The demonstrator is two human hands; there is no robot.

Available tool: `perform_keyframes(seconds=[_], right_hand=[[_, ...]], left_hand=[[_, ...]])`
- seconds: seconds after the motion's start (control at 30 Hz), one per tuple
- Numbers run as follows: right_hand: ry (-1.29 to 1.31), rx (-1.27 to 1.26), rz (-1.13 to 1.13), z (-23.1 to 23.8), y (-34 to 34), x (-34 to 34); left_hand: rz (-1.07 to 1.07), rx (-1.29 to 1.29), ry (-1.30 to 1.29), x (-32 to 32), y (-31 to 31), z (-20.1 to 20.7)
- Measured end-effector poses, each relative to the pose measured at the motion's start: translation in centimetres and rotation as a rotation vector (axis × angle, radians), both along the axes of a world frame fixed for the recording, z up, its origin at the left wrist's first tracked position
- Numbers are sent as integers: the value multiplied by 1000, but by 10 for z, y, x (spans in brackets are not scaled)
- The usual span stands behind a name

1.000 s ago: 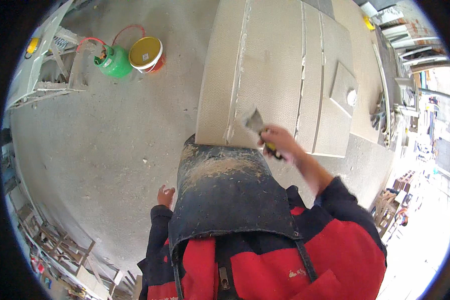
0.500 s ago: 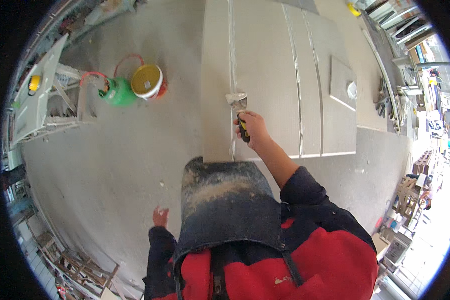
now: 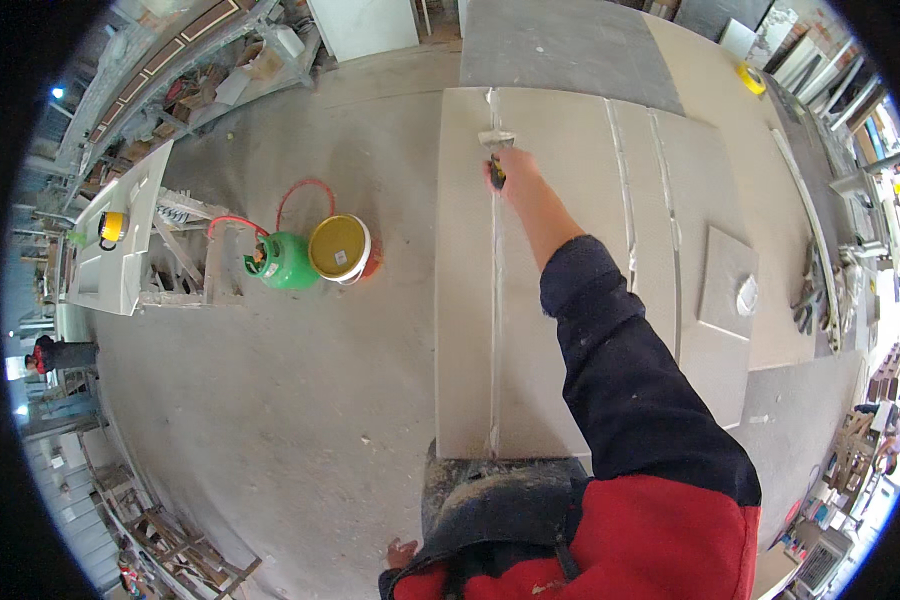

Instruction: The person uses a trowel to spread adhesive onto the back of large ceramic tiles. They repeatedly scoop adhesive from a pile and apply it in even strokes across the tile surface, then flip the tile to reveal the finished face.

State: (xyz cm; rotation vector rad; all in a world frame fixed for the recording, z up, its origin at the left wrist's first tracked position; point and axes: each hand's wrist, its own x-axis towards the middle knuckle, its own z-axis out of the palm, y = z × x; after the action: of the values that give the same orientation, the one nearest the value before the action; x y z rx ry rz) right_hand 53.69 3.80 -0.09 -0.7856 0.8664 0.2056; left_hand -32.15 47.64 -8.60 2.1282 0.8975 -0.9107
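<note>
My right hand [image 3: 518, 168] grips the dark handle of a putty knife [image 3: 496, 138]. Its wide blade rests at the far end of the leftmost groove on a large beige board [image 3: 550, 330]. Several narrow grooves run lengthwise along the board, with pale filler-like material in parts of them. A small square panel [image 3: 722, 262] lies on the board's right side, carrying a round white item [image 3: 747, 295]. Low beside my apron, my left hand [image 3: 402, 553] hangs with fingers loosely apart, holding nothing. My right fingers partly hide the knife's handle.
On the floor to the left stand a green gas cylinder [image 3: 282, 262] with a red hose and a white bucket [image 3: 340, 248]. A trestle [image 3: 188, 250] bears a white panel [image 3: 135, 235]. Gloves [image 3: 808, 300] lie to the right. A person [image 3: 60, 355] stands far left.
My right hand has moved the putty knife away from me along the groove to the board's far end. I lean farther over the board, and the view has shifted. My left hand still hangs low.
</note>
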Motion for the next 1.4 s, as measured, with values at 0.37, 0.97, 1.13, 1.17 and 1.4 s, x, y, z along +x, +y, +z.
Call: perform_keyframes(seconds=[0.37,0.97,1.13,1.17,1.4], right_hand=[[-210,63,-11,0,-43,126],[-549,-855,696,146,-180,-230],[-674,-1582,1047,187,-177,-205],[-638,-1736,1148,192,-172,-186],[-731,-2061,1459,134,-138,-21]], left_hand=[[661,-63,99,6,-57,52],[107,8,-23,98,46,-62],[378,-107,-260,110,35,-75],[345,-108,-258,114,20,-70],[-373,59,31,4,-35,-19]])
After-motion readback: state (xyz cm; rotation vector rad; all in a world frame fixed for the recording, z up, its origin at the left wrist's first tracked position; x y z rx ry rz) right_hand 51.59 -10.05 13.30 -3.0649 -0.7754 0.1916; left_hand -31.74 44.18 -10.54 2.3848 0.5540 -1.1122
